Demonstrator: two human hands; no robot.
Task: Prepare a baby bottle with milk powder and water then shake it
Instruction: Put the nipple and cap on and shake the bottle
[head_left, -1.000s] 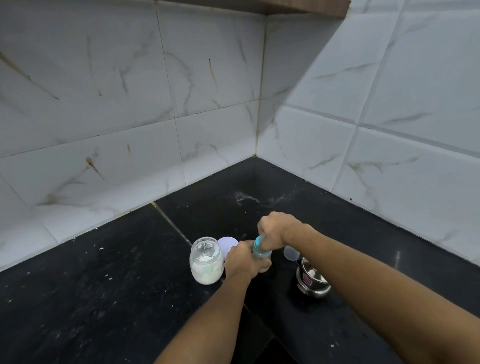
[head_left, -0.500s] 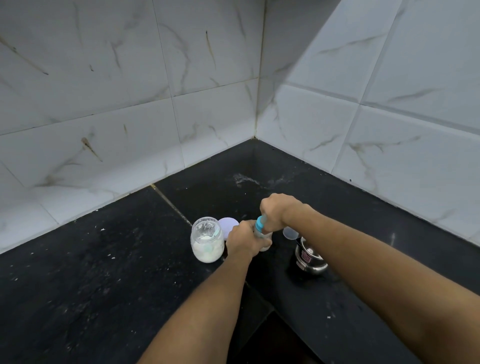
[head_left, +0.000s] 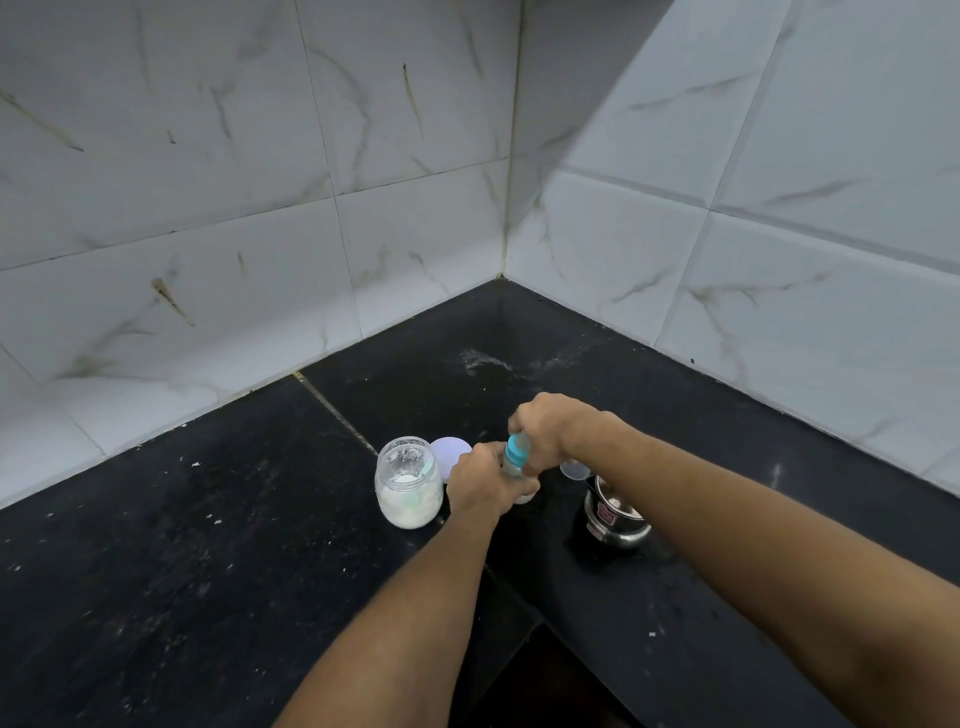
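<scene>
A baby bottle (head_left: 515, 460) with a blue collar stands on the black counter (head_left: 208, 545), mostly hidden by my hands. My left hand (head_left: 480, 480) wraps around its body. My right hand (head_left: 543, 426) closes over its top, above the blue collar. An open glass jar (head_left: 409, 483) holding white milk powder stands just left of my left hand. Its round white lid (head_left: 451, 451) lies flat behind it.
A small steel pot (head_left: 613, 514) stands to the right, under my right forearm. A clear plastic cap (head_left: 574, 469) lies just behind it. Tiled walls meet in a corner at the back. The counter's inner edge drops off at the bottom centre.
Both hands have stayed on the bottle, with the right hand turning slightly on its top. The view has tilted, so everything sits a little differently in frame.
</scene>
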